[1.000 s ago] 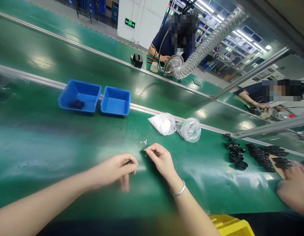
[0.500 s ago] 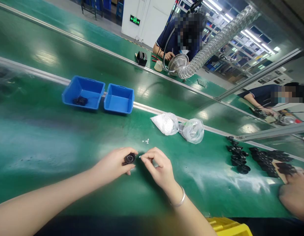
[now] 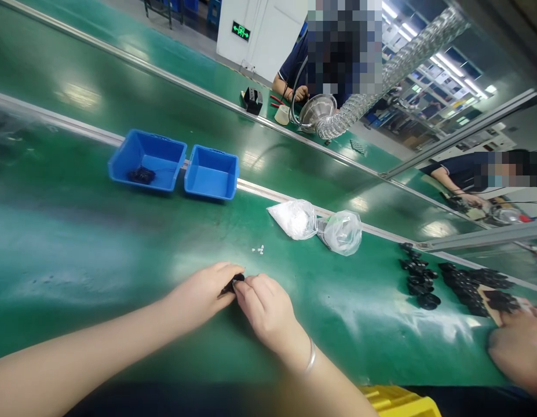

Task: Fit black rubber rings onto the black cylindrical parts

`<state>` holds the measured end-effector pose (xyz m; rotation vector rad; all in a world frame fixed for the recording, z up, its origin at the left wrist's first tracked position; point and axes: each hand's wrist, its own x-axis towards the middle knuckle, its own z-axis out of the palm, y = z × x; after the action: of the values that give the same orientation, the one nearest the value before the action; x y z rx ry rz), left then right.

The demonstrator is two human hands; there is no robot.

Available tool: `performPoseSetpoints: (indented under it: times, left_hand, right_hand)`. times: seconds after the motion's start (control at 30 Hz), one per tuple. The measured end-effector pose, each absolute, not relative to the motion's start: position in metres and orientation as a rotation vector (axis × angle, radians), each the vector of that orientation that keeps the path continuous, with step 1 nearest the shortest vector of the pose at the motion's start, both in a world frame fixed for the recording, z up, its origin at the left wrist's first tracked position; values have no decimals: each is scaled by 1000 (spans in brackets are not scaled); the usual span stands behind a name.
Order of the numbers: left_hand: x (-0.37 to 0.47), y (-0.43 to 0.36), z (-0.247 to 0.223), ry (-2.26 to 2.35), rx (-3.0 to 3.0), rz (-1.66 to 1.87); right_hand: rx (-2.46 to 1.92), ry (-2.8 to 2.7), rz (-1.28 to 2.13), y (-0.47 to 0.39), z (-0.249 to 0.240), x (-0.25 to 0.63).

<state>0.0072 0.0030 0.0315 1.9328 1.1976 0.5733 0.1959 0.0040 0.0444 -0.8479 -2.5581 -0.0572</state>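
Note:
My left hand point(image 3: 205, 292) is closed around a round black part point(image 3: 232, 283), mostly covered by fingers. My right hand point(image 3: 265, 304) is closed too, its fingertips pressed against the face of that part; whatever sits between them is hidden. Several tiny white pieces point(image 3: 260, 249) lie on the green table point(image 3: 164, 243) just beyond my hands. Farther back are a clear bag of white pieces point(image 3: 294, 220) and a second clear plastic bag point(image 3: 343, 231), side by side.
Two blue bins point(image 3: 149, 159) point(image 3: 211, 174) stand at the back left, the left one holding black cable. Black parts point(image 3: 418, 278) lie in piles at right, near another person's hand point(image 3: 518, 341). A yellow crate point(image 3: 398, 401) is at the front edge.
My right hand has moved left onto the black part, bringing the small white piece from its fingertips out of sight. My left hand still holds the part, now turned or covered.

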Motion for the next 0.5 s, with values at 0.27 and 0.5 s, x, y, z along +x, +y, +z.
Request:
performPoseSetpoints:
  times: [0.27,0.5]
  left_hand:
    - [8,3,24,1168,1992,599]
    - [8,3,21,1186,1969,608]
  right_hand:
    - [-846,-2553,-71,4,41,195]
    - [-868,-2574,-35,3,42,198]
